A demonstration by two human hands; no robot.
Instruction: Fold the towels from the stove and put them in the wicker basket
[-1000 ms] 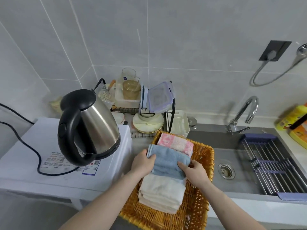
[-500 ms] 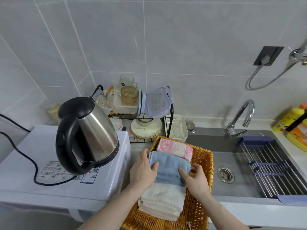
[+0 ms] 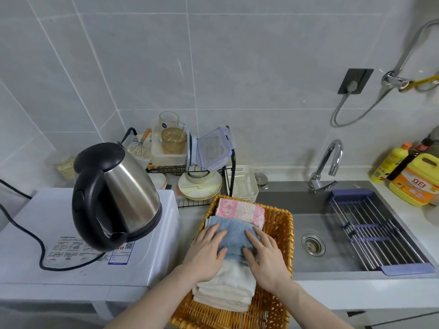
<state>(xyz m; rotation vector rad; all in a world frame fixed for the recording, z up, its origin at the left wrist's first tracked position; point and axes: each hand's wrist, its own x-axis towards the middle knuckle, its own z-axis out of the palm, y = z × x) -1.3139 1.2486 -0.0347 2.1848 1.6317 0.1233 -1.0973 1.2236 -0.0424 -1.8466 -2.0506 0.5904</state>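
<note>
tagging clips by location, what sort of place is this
Most likely a small home kitchen: a steel sink with a faucet, a dish rack holding plates and containers, and an electric kettle by the tiled wall.

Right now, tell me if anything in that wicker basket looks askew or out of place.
Nothing stands out. The pink towel, blue towel and white towels lie folded in a row in the wicker basket. The left hand and right hand press flat on the blue towel.
</note>
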